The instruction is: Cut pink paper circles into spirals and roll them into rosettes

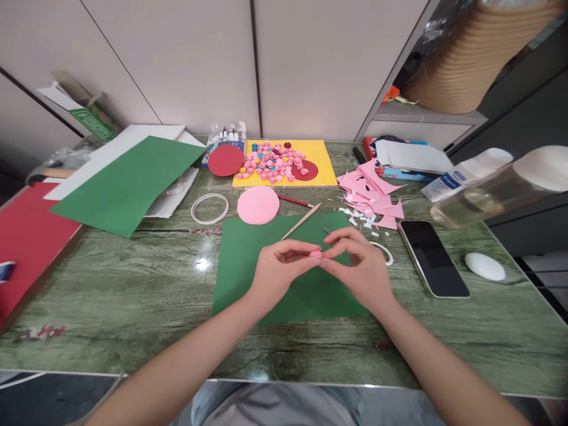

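Note:
Between my fingertips is a small pink paper roll (315, 254), partly hidden by the fingers. My left hand (284, 264) pinches it from the left, thumb below and index finger above. My right hand (355, 263) closes on its other side with thumb and index finger. Both hands hover over a green paper sheet (252, 284) lying on the table. Just beyond them, a pointed wooden stick (302, 221) rests across the sheet's far edge. A stack of pink paper circles (258, 205) lies behind my left hand.
Many small pink rolls (270, 163) cover a yellow sheet (326, 157) at the back. Pink scraps (373, 195) lie right of it. A phone (432, 258), a white mouse (485, 267) and a bottle (497, 189) stand rightward. A tape roll (193, 212) and green paper (133, 183) are leftward.

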Demonstrator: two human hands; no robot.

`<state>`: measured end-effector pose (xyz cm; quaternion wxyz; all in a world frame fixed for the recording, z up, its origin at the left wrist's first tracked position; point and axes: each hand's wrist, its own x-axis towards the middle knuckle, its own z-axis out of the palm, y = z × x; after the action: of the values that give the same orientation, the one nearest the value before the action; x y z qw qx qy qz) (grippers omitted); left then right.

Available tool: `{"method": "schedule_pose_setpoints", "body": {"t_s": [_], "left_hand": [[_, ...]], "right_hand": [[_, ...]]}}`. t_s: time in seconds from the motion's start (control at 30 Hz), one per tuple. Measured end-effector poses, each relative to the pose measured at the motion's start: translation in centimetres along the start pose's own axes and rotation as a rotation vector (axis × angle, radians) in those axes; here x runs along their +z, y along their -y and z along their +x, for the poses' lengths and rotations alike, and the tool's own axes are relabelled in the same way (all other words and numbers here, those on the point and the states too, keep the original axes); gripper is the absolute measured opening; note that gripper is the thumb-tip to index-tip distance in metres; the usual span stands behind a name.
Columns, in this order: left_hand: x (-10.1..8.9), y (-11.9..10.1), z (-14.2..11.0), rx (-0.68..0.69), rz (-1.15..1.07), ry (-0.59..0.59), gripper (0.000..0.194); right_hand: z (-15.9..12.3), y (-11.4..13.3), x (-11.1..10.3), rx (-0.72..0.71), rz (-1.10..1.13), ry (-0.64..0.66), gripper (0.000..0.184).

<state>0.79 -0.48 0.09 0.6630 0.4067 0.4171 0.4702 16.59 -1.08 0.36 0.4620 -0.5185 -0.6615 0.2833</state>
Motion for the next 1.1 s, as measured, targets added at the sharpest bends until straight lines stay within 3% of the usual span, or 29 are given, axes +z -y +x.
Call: {"method": "schedule_pose_setpoints", "body": {"t_s": [0.27,0.43,0.67,0.83,1.1], "left_hand": [[-0.1,-0.4,0.2,0.041,-0.011,-0.019,0.024],[-0.5,-0.3,0.8,-0.013,-0.117,-0.032,0.030],[-1.0,0.0,1.2,-0.085,-0.103,0.040,0.030],[-1.2,0.2,1.2,-0.108,-0.096,0.103,0.026],[-1.5,0.7,1.5,-0.175,-0.213,0.091,0.021]], "right_hand": [[0.1,-0.6,0.8,0.026,0.041,0.105,0.014],[0.3,-1.4,0.3,0.052,0.269,0.190,0.013],[0.2,-1.5,0.8,0.268,0.516,0.294,0.030],[0.2,-1.7,1.4,0.391,0.631,0.252,0.029],[0.4,-2.2,1.8,0.539,0.833,0.202,0.020]]}}
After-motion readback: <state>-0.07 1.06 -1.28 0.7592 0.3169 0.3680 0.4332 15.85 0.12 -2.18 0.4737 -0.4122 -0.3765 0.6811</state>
